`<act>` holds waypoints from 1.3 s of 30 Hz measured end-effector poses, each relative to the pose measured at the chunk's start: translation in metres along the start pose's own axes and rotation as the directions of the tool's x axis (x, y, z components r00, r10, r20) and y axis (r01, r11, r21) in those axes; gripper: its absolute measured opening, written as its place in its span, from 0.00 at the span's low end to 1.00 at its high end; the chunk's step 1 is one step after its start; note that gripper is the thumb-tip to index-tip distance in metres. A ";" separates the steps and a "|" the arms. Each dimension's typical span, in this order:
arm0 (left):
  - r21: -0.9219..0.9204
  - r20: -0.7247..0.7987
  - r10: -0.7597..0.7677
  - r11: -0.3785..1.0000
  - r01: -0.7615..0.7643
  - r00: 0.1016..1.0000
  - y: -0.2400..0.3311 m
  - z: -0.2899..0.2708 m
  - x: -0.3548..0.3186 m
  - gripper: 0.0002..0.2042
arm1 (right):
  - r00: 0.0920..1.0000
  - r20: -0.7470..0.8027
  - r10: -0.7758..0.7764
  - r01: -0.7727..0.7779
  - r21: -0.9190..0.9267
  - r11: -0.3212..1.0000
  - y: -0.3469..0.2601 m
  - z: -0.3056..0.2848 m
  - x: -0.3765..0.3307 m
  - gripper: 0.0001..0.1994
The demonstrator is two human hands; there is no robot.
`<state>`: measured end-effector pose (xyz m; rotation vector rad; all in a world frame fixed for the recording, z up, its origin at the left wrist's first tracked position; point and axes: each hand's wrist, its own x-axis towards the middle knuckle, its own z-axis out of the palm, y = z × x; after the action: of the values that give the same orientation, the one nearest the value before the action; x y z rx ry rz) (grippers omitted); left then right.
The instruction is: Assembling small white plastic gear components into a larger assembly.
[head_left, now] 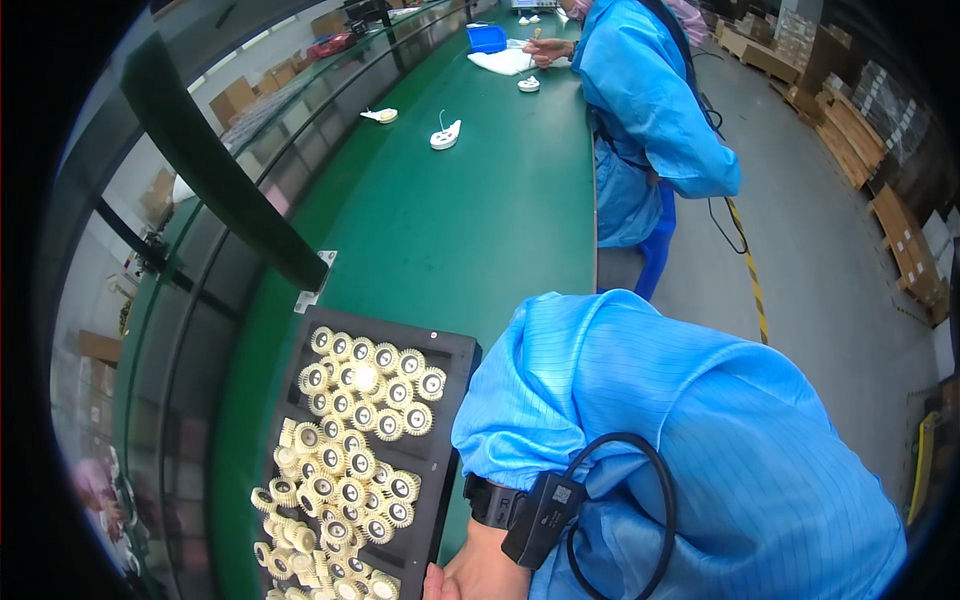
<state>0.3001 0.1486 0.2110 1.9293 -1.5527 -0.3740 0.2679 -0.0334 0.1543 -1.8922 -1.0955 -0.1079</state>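
My right hand (474, 571) comes in at the lower edge, beside the right rim of a black tray (455, 372). A fingertip shows against the tray's side; the other fingers are cut off by the picture's edge, so their grip is hidden. Many cream-coloured toothed gears (352, 491) with dark, round centres fill the tray. Toward the far end they stand in rows, while nearer to me they lie heaped and tilted. One gear (365, 378) shines brightly under the light. My left hand is out of the picture.
The tray rests on a long green belt (480, 220) with a dark post (215, 165) at its left side. White rounded parts (445, 135) lie farther along. At the far right side a person in a blue smock (640, 90) works near a blue bin (487, 39).
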 end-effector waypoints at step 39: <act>-0.051 0.033 -0.054 0.997 0.056 0.998 -0.003 -0.001 -0.006 0.38 | 0.476 -0.871 0.122 -0.822 -0.490 -0.292 -0.150 -0.362 -0.163 0.08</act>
<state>0.3018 0.1554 0.2088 1.9375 -1.4973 -0.4662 0.1845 -0.3797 0.3851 -3.1144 0.8589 -1.1040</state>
